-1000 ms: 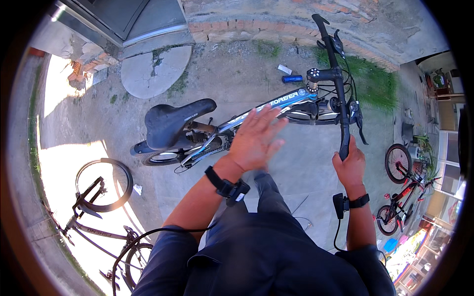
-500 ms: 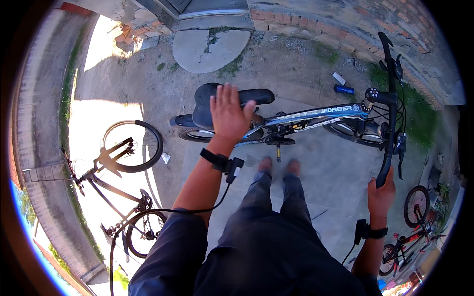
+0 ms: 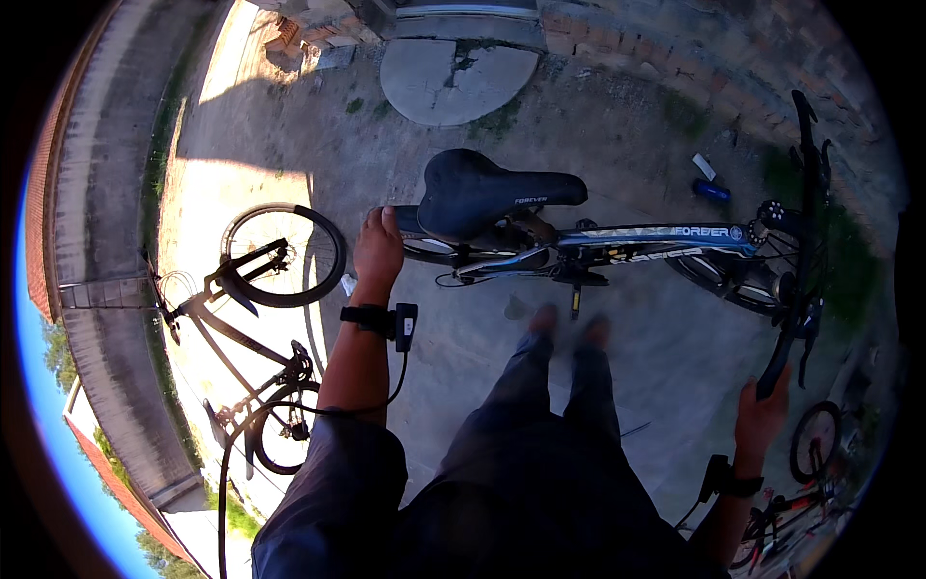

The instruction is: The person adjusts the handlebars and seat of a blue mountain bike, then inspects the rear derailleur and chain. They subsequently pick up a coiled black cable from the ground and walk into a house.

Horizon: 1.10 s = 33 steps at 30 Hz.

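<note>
Right grip: My right hand (image 3: 762, 415) is clenching the black, curved end of the handlebar (image 3: 807, 241).
Left grip: My left hand (image 3: 378, 249) is lying at the tip of the dark rear mudguard (image 3: 406, 220); whether its fingers are closing underneath, I cannot tell.
Bicycle: The bicycle (image 3: 666, 237) is standing crosswise before me on grey concrete ground (image 3: 473, 357).
Saddle: The smooth black saddle (image 3: 473, 198) is tapering from broad rear to narrow nose, carrying small pale lettering.
Frame markings: The blue top tube (image 3: 627, 234) is bearing white lettering and a round emblem.
Beyond: A blue cylinder (image 3: 712, 190) is lying near a white oblong (image 3: 704, 167).
</note>
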Each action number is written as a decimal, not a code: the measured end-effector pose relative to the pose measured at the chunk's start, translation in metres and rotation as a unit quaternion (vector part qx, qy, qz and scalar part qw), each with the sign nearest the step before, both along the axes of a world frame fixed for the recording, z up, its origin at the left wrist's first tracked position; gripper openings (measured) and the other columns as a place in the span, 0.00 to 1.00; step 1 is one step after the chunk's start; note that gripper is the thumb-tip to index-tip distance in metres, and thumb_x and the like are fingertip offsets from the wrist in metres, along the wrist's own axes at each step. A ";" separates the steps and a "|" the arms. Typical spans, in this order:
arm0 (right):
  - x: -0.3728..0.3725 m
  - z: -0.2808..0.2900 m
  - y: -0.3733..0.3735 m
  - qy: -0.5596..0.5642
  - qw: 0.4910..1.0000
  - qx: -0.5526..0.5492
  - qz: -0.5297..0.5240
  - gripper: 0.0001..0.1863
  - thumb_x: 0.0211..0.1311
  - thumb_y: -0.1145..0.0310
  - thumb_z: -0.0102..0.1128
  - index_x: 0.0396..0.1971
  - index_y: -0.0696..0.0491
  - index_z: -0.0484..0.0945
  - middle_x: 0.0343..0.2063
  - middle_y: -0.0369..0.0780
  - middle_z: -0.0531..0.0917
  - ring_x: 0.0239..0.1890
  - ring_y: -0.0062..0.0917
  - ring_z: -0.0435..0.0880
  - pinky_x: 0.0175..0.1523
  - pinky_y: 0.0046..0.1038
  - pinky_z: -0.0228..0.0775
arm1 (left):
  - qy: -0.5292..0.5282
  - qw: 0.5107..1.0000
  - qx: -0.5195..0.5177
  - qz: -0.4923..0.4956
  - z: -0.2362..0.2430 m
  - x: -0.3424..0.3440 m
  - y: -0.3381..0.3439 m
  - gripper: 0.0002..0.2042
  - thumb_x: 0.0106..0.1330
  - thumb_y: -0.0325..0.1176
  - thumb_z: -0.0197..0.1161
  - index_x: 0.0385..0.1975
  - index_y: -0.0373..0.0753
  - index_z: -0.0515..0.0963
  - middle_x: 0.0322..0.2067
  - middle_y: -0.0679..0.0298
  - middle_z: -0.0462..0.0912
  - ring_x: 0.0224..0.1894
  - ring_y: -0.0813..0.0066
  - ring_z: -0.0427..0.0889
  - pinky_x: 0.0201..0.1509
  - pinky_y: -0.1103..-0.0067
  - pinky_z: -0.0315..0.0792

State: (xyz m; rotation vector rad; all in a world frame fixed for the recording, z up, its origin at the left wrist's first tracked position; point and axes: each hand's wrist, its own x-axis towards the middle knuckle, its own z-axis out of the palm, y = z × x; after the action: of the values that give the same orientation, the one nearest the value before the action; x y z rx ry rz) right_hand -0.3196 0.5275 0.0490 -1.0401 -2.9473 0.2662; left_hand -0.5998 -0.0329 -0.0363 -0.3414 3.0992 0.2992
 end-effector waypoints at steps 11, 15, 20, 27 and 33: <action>-0.005 0.000 0.001 0.046 0.999 -0.007 0.004 0.34 0.57 0.66 0.63 0.65 0.57 0.66 0.39 0.52 0.81 0.38 0.46 0.81 0.42 0.40 0.72 | -0.023 0.934 0.344 -0.096 0.014 -0.009 0.030 0.16 0.65 0.30 0.61 0.53 0.39 0.77 0.53 0.52 0.78 0.55 0.57 0.78 0.57 0.71 0.72; -0.006 0.001 -0.001 0.031 0.999 -0.005 -0.011 0.34 0.57 0.66 0.63 0.65 0.57 0.66 0.40 0.53 0.81 0.39 0.46 0.81 0.44 0.40 0.72 | -0.059 0.922 0.372 -0.087 0.017 -0.015 0.032 0.14 0.65 0.29 0.62 0.50 0.36 0.77 0.48 0.55 0.80 0.52 0.63 0.80 0.53 0.73 0.74; -0.001 -0.003 0.005 0.036 0.999 -0.009 -0.003 0.34 0.58 0.66 0.63 0.65 0.58 0.65 0.44 0.54 0.80 0.43 0.48 0.81 0.47 0.40 0.72 | -0.082 0.906 0.411 -0.055 0.020 -0.016 0.029 0.13 0.64 0.26 0.63 0.48 0.33 0.76 0.44 0.58 0.81 0.49 0.71 0.80 0.50 0.76 0.75; -0.003 -0.002 0.002 0.033 0.999 -0.015 -0.012 0.33 0.58 0.66 0.62 0.64 0.59 0.66 0.47 0.55 0.80 0.45 0.48 0.81 0.49 0.39 0.72 | -0.111 0.897 0.427 -0.036 0.026 -0.019 0.031 0.16 0.62 0.24 0.65 0.50 0.33 0.75 0.42 0.59 0.81 0.46 0.73 0.81 0.49 0.78 0.75; -0.008 0.007 -0.007 0.018 0.999 -0.015 -0.031 0.34 0.58 0.66 0.63 0.64 0.59 0.66 0.46 0.54 0.80 0.43 0.45 0.82 0.47 0.38 0.73 | -0.057 0.944 0.320 -0.048 0.026 -0.023 0.032 0.17 0.68 0.31 0.60 0.53 0.31 0.74 0.50 0.53 0.78 0.52 0.64 0.78 0.56 0.72 0.72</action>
State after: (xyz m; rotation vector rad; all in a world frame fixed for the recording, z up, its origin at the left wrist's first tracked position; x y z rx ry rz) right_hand -0.3279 0.5207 0.0555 -1.1170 -2.8815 0.3265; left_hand -0.6226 -0.0011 -0.0101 -0.1766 2.6863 1.1844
